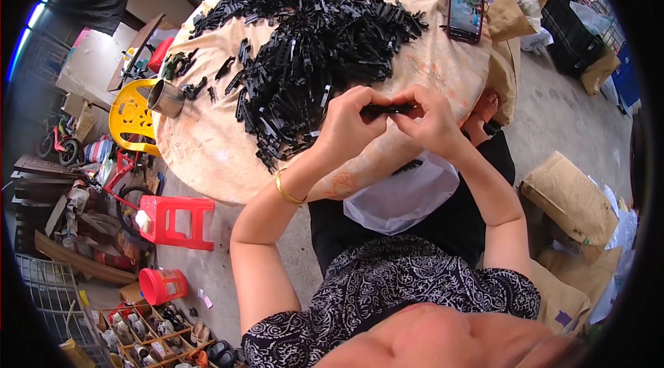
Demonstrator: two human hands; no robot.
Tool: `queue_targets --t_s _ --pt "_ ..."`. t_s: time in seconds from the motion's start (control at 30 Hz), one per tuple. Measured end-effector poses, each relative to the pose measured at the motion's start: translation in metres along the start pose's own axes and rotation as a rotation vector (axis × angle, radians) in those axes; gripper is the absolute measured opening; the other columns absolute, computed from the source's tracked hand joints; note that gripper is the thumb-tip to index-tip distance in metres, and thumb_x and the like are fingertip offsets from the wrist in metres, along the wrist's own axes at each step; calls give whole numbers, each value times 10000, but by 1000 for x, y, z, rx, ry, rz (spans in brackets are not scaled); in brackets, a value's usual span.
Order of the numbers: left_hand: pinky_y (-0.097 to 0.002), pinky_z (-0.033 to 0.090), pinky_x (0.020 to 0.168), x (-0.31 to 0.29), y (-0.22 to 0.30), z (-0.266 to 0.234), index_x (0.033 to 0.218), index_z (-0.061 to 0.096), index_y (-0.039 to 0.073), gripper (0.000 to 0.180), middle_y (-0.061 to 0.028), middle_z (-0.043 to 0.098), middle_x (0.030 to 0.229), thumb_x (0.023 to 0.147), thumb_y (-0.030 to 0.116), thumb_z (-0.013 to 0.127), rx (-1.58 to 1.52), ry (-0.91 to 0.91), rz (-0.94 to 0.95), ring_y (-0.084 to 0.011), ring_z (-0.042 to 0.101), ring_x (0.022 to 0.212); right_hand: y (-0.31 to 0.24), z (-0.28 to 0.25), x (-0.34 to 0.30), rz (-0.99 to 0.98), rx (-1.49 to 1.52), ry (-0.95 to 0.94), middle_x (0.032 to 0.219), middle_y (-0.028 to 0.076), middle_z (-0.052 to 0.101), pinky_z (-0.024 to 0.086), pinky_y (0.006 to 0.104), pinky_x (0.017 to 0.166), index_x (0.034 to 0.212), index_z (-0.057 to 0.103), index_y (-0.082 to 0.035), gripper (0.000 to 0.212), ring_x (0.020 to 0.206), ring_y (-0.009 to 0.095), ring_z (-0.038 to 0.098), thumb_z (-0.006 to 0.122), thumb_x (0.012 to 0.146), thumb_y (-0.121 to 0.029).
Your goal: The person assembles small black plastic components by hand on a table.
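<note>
My left hand [351, 122] and my right hand [427, 119] meet over the near edge of a round table [207, 167] with a cream cloth. Between the fingertips of both is a small black plastic piece [379, 111]; the fingers hide most of it, so its exact kind cannot be made out. Just beyond my hands spreads a large heap of similar slim black pieces [304, 57], with a few lying loose to its left. Below my hands, a white plastic bag [408, 198] hangs open at my lap, with some black pieces near its mouth.
A phone [465, 7] leans upright at the table's far right. A metal cup [166, 98] stands at the left edge, near a yellow chair [128, 115]. On the floor are a red stool [178, 219], a red bucket [163, 286] and brown paper sacks [570, 195].
</note>
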State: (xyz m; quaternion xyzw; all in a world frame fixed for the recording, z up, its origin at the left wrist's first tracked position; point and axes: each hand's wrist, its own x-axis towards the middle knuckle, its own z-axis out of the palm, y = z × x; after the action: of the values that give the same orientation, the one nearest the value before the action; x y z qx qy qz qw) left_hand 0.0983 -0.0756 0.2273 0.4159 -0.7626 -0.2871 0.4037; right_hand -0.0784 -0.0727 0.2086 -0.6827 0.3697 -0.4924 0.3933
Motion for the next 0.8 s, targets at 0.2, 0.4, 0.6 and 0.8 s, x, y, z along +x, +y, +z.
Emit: queue_targets --t_s 0.2,0.4,0.6,0.8 --pt "-189 447 579 -2 4 0 885 640 -13 179 -31 609 769 709 -29 671 -3 32 63 -44 541 654 1 -1 -3 -12 10 15 741 71 633 466 221 592 903 613 32 155 662 74 566 645 754 6" --pt "-262 476 680 9 3 -19 954 652 12 224 -58 618 829 751 85 712 -81 -189 -100 -142 579 823 -13 -34 -1 40 -169 -473 681 21 595 434 237 563 825 610 -3 130 648 60 530 667 723 -58" --pt "-378 452 713 12 -14 -53 738 658 29 250 -111 586 771 760 275 696 937 180 -102 -286 531 797 -27 -40 -2 -88 -383 -738 708 96 624 473 319 605 807 643 -18 153 659 251 611 697 715 -127" --pt "-387 469 704 20 -31 -40 716 630 9 403 -126 610 781 748 408 684 1022 118 -157 -299 555 802 16 21 26 -539 -494 -128 905 73 617 477 348 742 912 660 -57 187 838 251 583 582 755 -122"
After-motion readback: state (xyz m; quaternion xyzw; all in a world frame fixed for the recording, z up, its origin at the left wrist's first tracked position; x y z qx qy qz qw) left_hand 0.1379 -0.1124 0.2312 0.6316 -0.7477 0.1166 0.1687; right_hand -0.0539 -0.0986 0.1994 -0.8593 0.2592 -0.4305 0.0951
